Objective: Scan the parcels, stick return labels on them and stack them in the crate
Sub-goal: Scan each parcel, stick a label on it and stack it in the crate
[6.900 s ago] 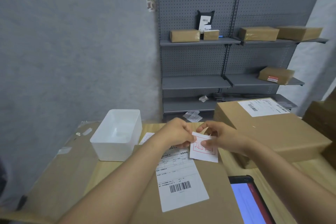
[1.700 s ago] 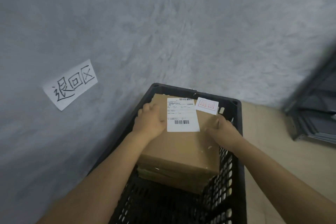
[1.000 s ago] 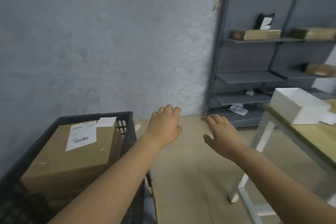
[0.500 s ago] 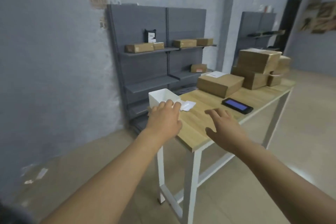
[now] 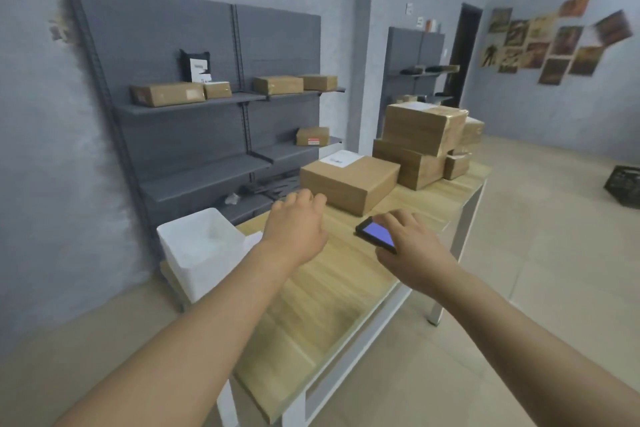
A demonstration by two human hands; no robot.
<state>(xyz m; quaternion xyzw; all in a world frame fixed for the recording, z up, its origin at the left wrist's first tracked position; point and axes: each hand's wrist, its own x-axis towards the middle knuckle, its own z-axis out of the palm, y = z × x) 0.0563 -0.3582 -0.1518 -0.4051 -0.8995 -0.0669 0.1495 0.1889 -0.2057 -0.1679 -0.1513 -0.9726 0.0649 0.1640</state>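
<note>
Both hands reach out over the desk [image 5: 322, 291]

Left hand [image 5: 296, 229] has a relaxed, empty grip; right hand [image 5: 412, 246] (fingers loosely spread) hovers over the scanner [image 5: 375, 235], holding nothing, near the parcel [image 5: 349, 184].

The surface [image 5: 332, 291] is pale wood grain on white legs, and the parcels [image 5: 349, 184] on it are plain brown cardboard, the nearest with a white label. At the near left stands a white tub [image 5: 199, 246]; the scanner [image 5: 375, 234] is black with a lit violet-blue screen. The far shelving [image 5: 194, 135] is dark grey, seemingly pegboard-backed, against blue-grey walls.
</note>
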